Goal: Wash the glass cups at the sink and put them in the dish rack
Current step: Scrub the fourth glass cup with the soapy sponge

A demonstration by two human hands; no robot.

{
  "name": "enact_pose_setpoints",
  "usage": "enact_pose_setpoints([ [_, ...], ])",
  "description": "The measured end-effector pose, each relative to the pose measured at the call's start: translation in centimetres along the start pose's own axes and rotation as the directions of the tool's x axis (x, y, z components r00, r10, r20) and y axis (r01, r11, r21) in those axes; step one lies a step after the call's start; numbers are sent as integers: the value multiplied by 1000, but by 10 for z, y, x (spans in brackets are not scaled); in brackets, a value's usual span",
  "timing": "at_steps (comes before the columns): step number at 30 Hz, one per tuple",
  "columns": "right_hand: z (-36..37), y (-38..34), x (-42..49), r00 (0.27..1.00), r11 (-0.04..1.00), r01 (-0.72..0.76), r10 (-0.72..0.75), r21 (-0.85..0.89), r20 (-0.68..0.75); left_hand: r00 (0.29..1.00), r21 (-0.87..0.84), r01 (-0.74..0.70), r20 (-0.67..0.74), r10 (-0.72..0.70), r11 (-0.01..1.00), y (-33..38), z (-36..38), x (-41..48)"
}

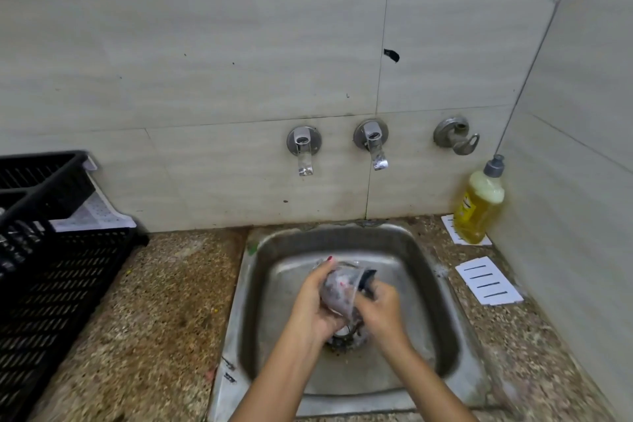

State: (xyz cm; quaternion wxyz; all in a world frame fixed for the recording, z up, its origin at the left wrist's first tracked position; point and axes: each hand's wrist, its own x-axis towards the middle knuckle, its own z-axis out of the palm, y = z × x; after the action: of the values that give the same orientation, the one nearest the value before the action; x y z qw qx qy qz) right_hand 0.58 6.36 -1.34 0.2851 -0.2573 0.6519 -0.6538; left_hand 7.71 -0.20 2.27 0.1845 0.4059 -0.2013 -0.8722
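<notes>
1. Nearest, both forearms reach in from six o'clock over the sink [428, 336]. The left hand [315, 301] has its grip clenched round the glass cup [340, 288], holding it tilted above the drain [342, 341] with the mouth towards one o'clock.
2. At three o'clock of the cup, the right hand [380, 308] has its grip closed on what looks like a dark scrubber [368, 279], pressed against the cup's mouth end.
3. The cup is clear and tapered, smeared grey by blur. Whether it carries suds I cannot tell.
4. This looks like the scrubbing step, with rinsing not yet done. Next the cup needs water from the taps [304, 151] at twelve o'clock. No stream shows, so one hand would have to let go to open one, and wet glass may slip.
5. Farther off, the black dish rack [61, 271] sits on the table [154, 301] at nine o'clock, well apart from the sink. A yellow soap bottle [479, 209] stands at two o'clock.
</notes>
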Motion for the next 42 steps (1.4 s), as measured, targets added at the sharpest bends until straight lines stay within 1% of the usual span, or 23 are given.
enact_pose_setpoints([
  [2,-7,4,-5,933,881,361,-340,-307,119,999,-84,-35,-11,34,996,-6,2,3],
  [5,-5,8,-10,895,813,444,-424,-376,142,998,-134,-66,-28,63,989,-9,1,7],
  [9,21,6,-18,990,1000,-26,28,13,-140,991,-167,-133,-2,134,977,-11,1,6],
  [10,26,2,-17,972,952,-156,195,264,-128,987,-172,-155,18,160,973,-12,0,6],
  [12,32,-14,-11,889,605,-386,445,696,107,970,-185,-223,58,237,957,-11,-2,3],
  [14,30,-23,-6,802,370,-497,540,785,254,959,-131,-249,103,263,960,-7,-6,5],
  [16,26,-21,-4,804,398,-514,531,760,266,969,-15,-226,99,226,974,-3,-8,8],
  [18,20,-7,-1,918,741,-375,381,558,111,989,20,-139,51,138,990,0,-5,15],
  [19,16,2,3,983,943,-178,181,280,17,996,0,-91,25,91,996,-1,-2,16],
  [20,9,10,7,994,993,107,-105,-51,34,999,-25,-54,0,54,998,-2,-1,18],
  [22,-2,21,16,801,690,599,-502,-407,326,999,-56,-40,-28,38,998,-5,0,19],
  [25,-9,32,24,601,342,784,-627,-519,495,996,-10,-73,-57,72,997,-12,1,17],
  [26,-9,31,21,618,353,761,-651,-545,442,995,0,-87,-44,87,996,-15,1,18],
  [28,1,23,7,830,665,536,-528,-521,180,993,-1,-119,-17,119,993,-20,2,16],
  [30,19,12,-3,991,991,45,-60,-123,-119,985,10,-170,-40,170,985,-24,1,16],
  [31,27,9,-5,972,959,-176,205,221,-115,974,34,-214,-68,216,976,-26,0,16],
  [33,33,2,-2,880,598,-395,465,697,99,945,72,-303,-105,310,950,-28,-4,20],
  [35,28,-4,3,801,376,-496,547,783,245,944,75,-314,-83,319,947,-24,-6,18],
  [37,19,-9,6,791,433,-550,544,714,280,968,21,-250,24,249,968,-17,-7,10],
  [39,7,-6,9,916,811,-401,352,427,191,978,-104,-163,115,174,981,-11,-8,3],
  [40,-1,-6,12,983,977,-142,121,157,136,979,-154,-134,136,155,979,-9,-8,0],
  [41,-8,-7,15,966,969,212,-187,-125,180,979,-200,-118,140,147,973,-9,-8,-1],
  [42,-14,-5,18,834,798,529,-428,-289,347,982,-237,-108,125,140,966,-10,-9,1],
])
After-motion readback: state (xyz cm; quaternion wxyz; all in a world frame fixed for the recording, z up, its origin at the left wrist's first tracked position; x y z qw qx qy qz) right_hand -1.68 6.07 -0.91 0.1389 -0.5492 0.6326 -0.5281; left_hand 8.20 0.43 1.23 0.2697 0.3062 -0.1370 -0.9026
